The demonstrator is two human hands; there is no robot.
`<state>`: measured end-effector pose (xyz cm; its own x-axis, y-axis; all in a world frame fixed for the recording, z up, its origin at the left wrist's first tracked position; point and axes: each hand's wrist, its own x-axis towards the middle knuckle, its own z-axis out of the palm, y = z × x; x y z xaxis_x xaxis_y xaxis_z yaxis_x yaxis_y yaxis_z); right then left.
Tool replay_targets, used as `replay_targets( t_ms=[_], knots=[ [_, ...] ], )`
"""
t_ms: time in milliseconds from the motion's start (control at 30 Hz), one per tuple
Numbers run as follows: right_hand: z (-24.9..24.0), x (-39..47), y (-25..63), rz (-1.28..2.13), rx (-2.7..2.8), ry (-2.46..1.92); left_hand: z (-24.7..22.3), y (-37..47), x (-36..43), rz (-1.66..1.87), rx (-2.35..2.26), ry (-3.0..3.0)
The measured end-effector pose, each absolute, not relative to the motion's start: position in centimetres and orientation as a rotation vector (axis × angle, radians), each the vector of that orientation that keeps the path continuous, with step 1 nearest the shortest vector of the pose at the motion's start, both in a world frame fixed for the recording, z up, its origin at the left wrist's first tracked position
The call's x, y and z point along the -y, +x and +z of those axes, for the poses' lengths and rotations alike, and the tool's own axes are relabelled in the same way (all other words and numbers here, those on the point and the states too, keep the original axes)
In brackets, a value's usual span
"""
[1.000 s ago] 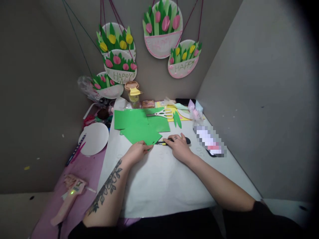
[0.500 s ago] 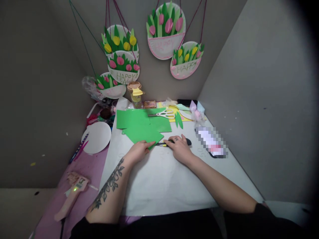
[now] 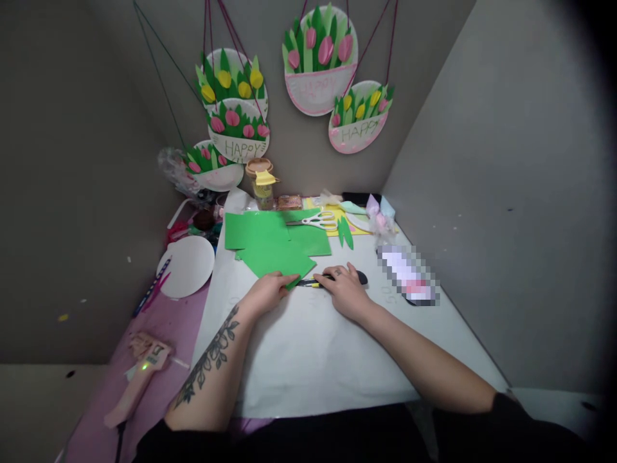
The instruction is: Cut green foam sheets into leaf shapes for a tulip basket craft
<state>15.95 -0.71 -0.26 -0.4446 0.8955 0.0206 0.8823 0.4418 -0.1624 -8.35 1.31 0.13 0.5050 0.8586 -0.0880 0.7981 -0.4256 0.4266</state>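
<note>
My left hand (image 3: 268,291) rests at the lower edge of a green sheet (image 3: 277,258), its fingers closed on the sheet's near corner. Just to the right, my right hand (image 3: 344,289) is wrapped over a dark-handled cutting tool (image 3: 361,278) with yellow parts, which lies low over the white table cover. The tool's narrow metal end points left and touches or nearly touches the green corner. More green sheets (image 3: 313,243) lie behind, with white-handled scissors (image 3: 322,221) on them. Two cut green leaves (image 3: 345,233) sit to their right.
A phone (image 3: 407,273) lies at the right. White paper plates (image 3: 187,267), a pen (image 3: 153,286) and a pink glue gun (image 3: 139,379) are at the left. A lidded cup (image 3: 263,190) stands at the back. Decorated plates (image 3: 322,90) hang on the wall.
My right hand has moved slightly left with the cutting tool, whose metal end is now closer over the green corner. My left hand has stayed nearly still.
</note>
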Motion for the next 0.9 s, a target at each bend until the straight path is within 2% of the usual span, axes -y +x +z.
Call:
replay_targets(
  t_ms=[533, 900],
  knots=[
    [0.0, 1.6, 14.5, 0.253, 2.650, -1.494, 0.8, -8.2, -1.7, 0.210, -1.273, 2.333],
    [-0.1, 3.4, 12.2, 0.323, 2.741, -1.167, 0.6, -8.6, -2.0, 0.273, -1.250, 2.244]
  ],
)
